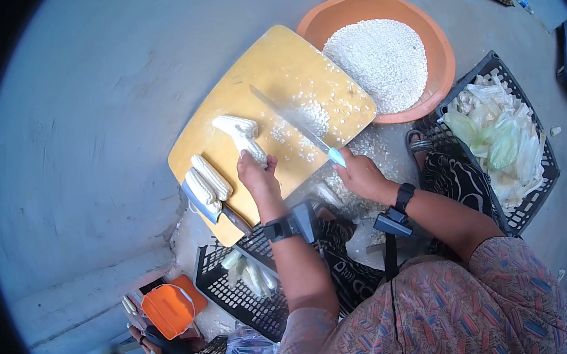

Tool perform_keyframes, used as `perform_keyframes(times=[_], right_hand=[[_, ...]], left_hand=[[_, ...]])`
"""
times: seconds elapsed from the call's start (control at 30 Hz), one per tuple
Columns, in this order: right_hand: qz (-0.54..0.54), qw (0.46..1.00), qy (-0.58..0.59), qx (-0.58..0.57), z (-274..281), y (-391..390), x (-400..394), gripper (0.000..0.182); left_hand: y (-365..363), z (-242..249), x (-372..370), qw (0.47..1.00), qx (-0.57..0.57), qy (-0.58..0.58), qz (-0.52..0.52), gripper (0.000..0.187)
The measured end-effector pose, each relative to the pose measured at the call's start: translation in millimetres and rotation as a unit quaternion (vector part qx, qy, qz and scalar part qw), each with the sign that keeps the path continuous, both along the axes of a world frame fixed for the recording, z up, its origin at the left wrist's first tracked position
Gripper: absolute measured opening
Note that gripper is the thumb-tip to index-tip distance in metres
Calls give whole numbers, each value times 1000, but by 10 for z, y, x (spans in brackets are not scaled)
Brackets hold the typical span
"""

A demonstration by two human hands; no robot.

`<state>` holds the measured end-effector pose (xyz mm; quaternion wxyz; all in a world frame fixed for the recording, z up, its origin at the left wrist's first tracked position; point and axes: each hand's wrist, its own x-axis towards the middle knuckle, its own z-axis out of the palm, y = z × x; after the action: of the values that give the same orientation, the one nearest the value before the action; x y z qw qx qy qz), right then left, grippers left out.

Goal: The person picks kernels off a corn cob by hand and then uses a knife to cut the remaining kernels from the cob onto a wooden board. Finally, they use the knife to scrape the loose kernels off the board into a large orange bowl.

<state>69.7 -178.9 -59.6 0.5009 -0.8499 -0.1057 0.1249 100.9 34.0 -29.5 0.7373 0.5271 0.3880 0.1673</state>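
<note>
Head view, items by size, with hazards noted:
1. Orange basin (445, 45), just beyond the board, holds a heap of loose white kernels; the board's far corner overlaps its rim, so a shove on the board could likely tip or slide it
2. Yellow cutting board (266, 69), tilted diagonally across the view, strewn with cut kernels (315, 116); more lie spilled off its near edge, and further scatter looks probable with each stroke
3. Black crate (537, 187) of husks and stripped cobs, at the person's right, well apart from the blade
4. Knife (292, 121), long blade laid across the board, blue handle closed inside the right hand (362, 175), fingers wrapped fully round it
5. White corn cob (242, 134), lying on the board's middle, its near end pinched under the curled fingers of the left hand (260, 179); the blade passes near these fingertips, so a roll of the cob or a slip on wet kernels risks a cut
6. Two whole cobs (207, 181) at the board's near left corner, beside a second blade (201, 205); they could roll off the edge
</note>
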Motion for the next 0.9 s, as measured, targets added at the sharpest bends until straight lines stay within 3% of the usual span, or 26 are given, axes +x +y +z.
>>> perform_keyframes(times=[0.07, 0.2, 0.37, 0.53, 0.7, 0.9], right_hand=[[109, 991, 40, -66, -34, -116, -161, 28], [119, 988, 31, -91, -189, -192, -321, 29], [108, 986, 76, -106, -135, -311, -353, 27], [154, 982, 47, -98, -106, -288, -339, 26], [81, 981, 68, -161, -75, -376, -88, 26], [-61, 977, 12, -203, -136, -549, 371, 27]], left_hand=[[-8, 48, -9, 999, -19, -49, 1, 24], [-53, 80, -39, 988, -50, -143, -26, 22], [-70, 80, -13, 986, -73, -148, 4, 32], [-164, 106, 51, 983, -60, -172, 34, 38], [-170, 21, 85, 988, 14, -152, -34, 46], [-227, 2, 93, 994, 48, -98, -5, 42]])
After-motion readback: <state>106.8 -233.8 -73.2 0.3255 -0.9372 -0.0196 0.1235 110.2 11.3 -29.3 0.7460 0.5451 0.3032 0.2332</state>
